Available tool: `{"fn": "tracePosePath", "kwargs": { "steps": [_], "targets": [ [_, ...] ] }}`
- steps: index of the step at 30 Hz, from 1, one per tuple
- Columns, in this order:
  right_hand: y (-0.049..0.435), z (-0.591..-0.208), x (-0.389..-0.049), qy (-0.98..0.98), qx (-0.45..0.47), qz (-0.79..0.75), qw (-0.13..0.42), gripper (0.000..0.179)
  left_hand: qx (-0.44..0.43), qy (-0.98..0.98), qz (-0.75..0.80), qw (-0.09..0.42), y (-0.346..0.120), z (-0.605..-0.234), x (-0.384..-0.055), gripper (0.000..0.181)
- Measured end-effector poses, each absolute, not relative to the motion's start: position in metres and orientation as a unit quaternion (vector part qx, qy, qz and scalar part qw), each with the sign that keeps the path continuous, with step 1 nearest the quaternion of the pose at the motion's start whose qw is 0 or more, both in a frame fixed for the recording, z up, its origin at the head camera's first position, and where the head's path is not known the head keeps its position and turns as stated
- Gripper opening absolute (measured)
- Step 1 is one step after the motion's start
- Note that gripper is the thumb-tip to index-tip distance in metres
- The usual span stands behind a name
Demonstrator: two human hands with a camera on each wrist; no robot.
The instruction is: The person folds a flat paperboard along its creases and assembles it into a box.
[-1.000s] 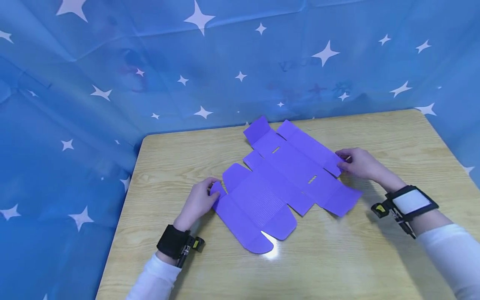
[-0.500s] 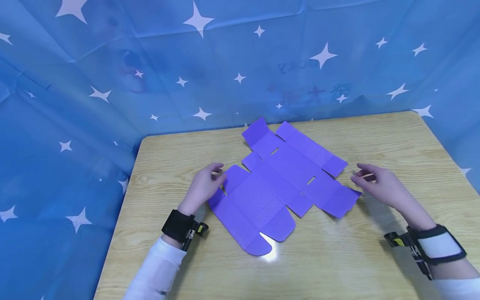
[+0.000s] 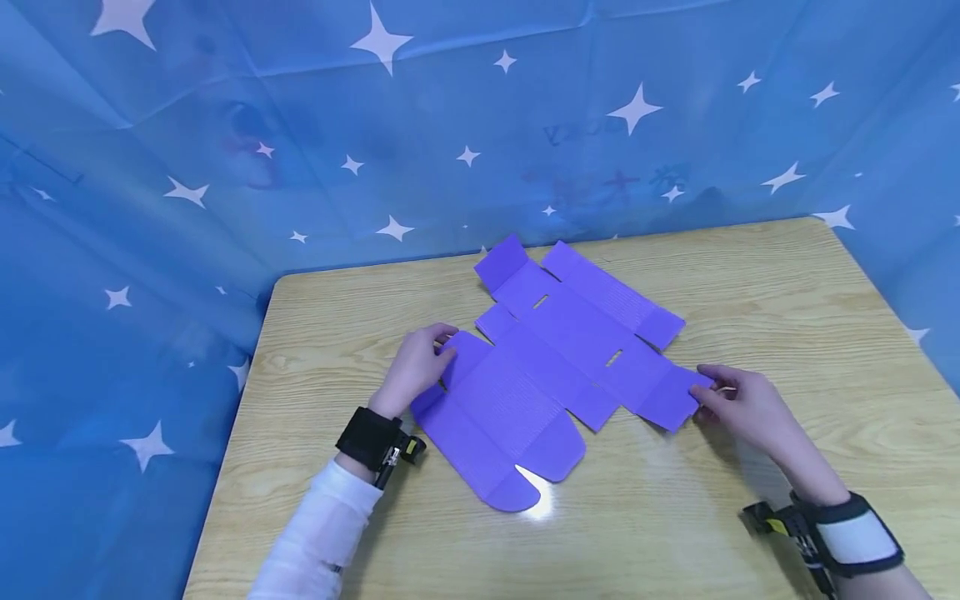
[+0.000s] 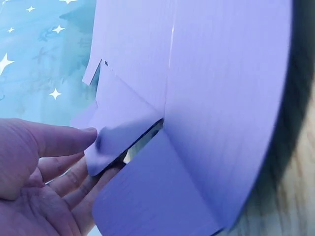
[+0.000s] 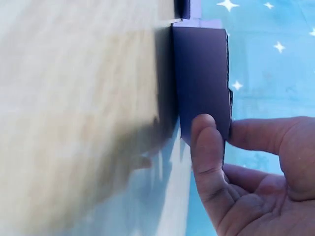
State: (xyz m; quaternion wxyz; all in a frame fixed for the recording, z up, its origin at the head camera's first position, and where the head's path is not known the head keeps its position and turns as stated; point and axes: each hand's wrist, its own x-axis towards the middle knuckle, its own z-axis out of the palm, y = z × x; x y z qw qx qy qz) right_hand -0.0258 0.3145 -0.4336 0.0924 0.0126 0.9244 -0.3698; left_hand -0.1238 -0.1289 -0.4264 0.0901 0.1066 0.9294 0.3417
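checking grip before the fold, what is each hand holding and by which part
Both hold the flat purple cardboard box blank. The left hand pinches a small flap on its left edge; the right hand pinches the corner of its right end flap.

One flat purple cardboard box blank (image 3: 558,367), two hands, left hand (image 3: 416,371) and right hand (image 3: 742,406), two wrist straps, one wooden table (image 3: 750,275)

Flat purple cardboard blank (image 3: 558,367) on wooden table (image 3: 787,283)

Hands (image 3: 415,367) (image 3: 742,406) at purple box blank (image 3: 558,358)
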Motion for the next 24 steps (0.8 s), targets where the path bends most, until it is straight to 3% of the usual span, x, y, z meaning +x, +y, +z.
{"fn": "tracePosePath", "kwargs": {
  "steps": [5,17,24],
  "targets": [
    [0.313,-0.431,-0.048,0.931,0.008,-0.36,0.051,0.044,0.106,0.926,0.348,0.101,-0.13,-0.426,-0.113,0.034],
    [0.308,-0.427,-0.114,0.92,0.054,-0.381,0.07,0.053,0.056,0.908,0.398,0.115,-0.122,-0.431,-0.075,0.03],
    [0.302,-0.428,-0.14,0.923,0.056,-0.376,0.049,0.05,0.057,0.901,0.414,0.115,-0.116,-0.434,-0.06,0.029]
  ]
}}
